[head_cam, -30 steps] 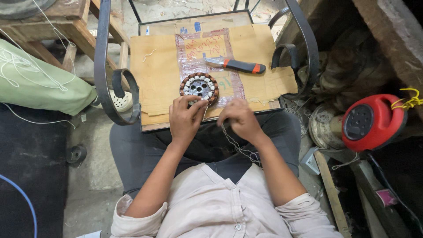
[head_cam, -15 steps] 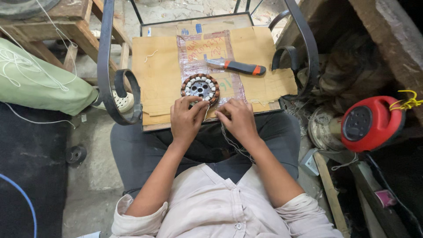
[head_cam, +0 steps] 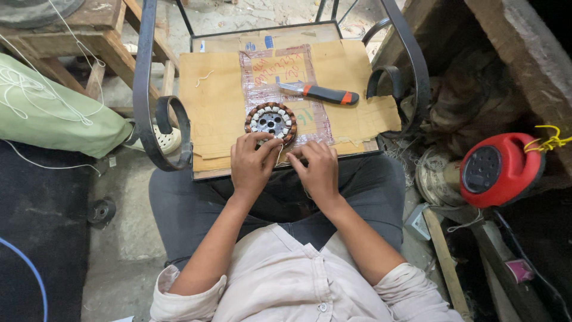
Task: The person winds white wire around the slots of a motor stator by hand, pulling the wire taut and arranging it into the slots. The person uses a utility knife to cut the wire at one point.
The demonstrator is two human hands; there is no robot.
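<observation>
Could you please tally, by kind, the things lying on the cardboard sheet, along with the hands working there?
Round copper-wound motor stator with white slots: 1
Knife with black and orange handle: 1
Bare hands: 2, left hand and right hand
Total: 4

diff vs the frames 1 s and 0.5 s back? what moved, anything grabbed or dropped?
The right hand moved left, toward the left hand, so both now meet at the near edge of the round wound stator. The left hand stayed at that edge. Nothing visibly picked up or released; what the fingers pinch is too small to tell. The stator, the orange-and-black-handled knife and the cardboard sheet lie as before.
</observation>
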